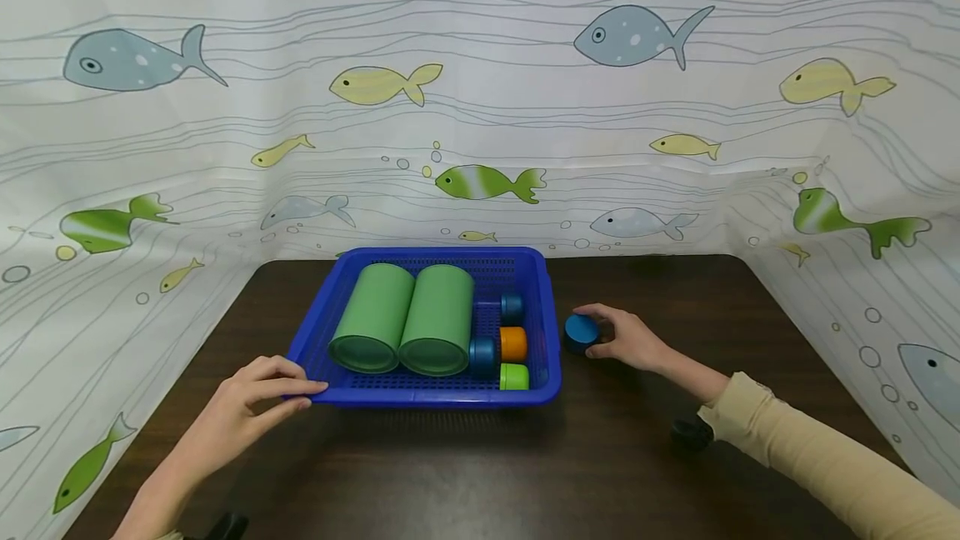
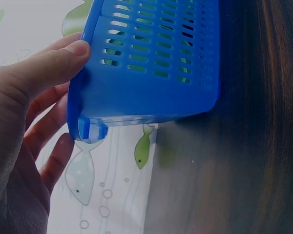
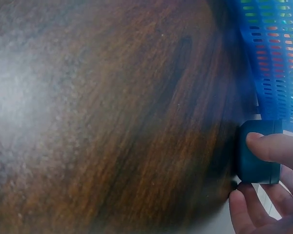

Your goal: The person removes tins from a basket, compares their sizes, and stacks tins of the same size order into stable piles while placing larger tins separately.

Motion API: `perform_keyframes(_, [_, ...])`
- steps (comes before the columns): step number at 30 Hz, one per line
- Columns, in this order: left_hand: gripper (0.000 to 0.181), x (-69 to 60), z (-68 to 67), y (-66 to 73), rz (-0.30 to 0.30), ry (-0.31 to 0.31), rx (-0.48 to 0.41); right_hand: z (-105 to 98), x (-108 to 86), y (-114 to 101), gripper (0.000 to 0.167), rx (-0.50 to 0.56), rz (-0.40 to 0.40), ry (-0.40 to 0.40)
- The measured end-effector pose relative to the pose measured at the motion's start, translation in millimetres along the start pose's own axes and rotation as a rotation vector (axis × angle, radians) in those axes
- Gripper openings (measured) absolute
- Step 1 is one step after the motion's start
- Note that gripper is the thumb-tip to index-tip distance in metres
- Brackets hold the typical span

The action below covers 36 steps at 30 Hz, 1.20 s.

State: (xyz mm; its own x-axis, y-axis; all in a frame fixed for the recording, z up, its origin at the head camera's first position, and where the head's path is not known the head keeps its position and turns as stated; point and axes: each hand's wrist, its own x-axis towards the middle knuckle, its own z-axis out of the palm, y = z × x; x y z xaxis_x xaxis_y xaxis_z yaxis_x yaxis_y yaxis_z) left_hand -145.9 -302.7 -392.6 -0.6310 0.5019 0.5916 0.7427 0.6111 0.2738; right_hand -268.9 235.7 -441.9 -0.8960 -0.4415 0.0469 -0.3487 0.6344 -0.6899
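At the front left corner of the blue plastic basket, my left hand rests on the rim. Its thumb touches the rim's outer side in the left wrist view, with the other fingertips along the top edge. My right hand holds a small round blue lidded jar just right of the basket, thumb on one side and fingers on the other. Close up, the jar stands beside the basket's slotted wall, at or very near the table; contact is unclear.
Inside the basket lie two large green canisters side by side. To their right are small blue jars, an orange jar and a lime green jar. Fish-patterned sheeting walls the dark wooden table.
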Motion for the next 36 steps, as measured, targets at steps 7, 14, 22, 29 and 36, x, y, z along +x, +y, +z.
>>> perform_keyframes(7, [0.056, -0.6, -0.2, 0.6, 0.002, 0.002, 0.011, -2, 1.1, 1, 0.062, -0.006, -0.008, -0.026])
perform_keyframes(14, [0.057, -0.7, -0.8, 1.3, -0.008, 0.002, 0.015, -4, 2.5, 3, 0.063, 0.003, -0.023, -0.054])
perform_keyframes(22, [0.055, -0.6, -0.7, 0.4, 0.0, 0.006, 0.004, -7, 4.0, 4, 0.063, 0.029, -0.042, -0.081])
perform_keyframes(29, [0.056, -0.5, -0.1, 0.8, -0.006, 0.008, 0.005, -10, 5.2, 7, 0.062, 0.04, -0.061, -0.101])
perform_keyframes(36, [0.055, -0.5, 0.4, -0.1, 0.003, 0.007, 0.001, -11, 4.8, 5, 0.064, 0.042, -0.04, -0.11])
